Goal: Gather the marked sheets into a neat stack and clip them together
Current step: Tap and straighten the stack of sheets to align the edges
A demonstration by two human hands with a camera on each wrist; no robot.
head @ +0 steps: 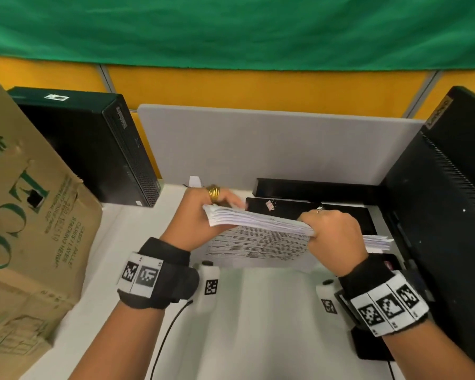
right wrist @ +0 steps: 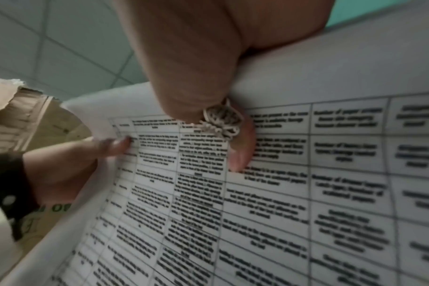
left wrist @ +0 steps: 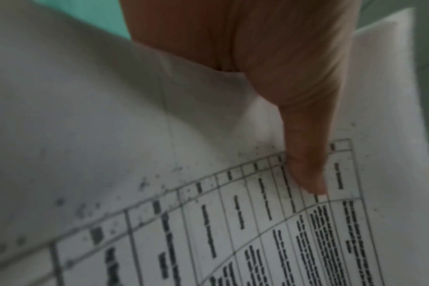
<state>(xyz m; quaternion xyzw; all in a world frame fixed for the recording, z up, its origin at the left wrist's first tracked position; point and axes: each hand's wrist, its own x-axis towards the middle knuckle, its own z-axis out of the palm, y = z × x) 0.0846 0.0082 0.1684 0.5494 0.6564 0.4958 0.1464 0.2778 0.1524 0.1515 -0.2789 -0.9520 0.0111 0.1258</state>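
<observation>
step: squaring stack – judge: tap long edge on bench, loosen grip so sheets settle flush, then fetch pink clip on black unit just beyond | left hand: curled, gripping stack's left end, thumb under | right hand: curled, gripping right end | stack: held above bench, over printed sheets

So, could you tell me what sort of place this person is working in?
Most likely an office cubicle desk. A black desktop computer case stands at the left, a grey partition panel backs the white desk, and both hands hold a stack of printed sheets above it.
</observation>
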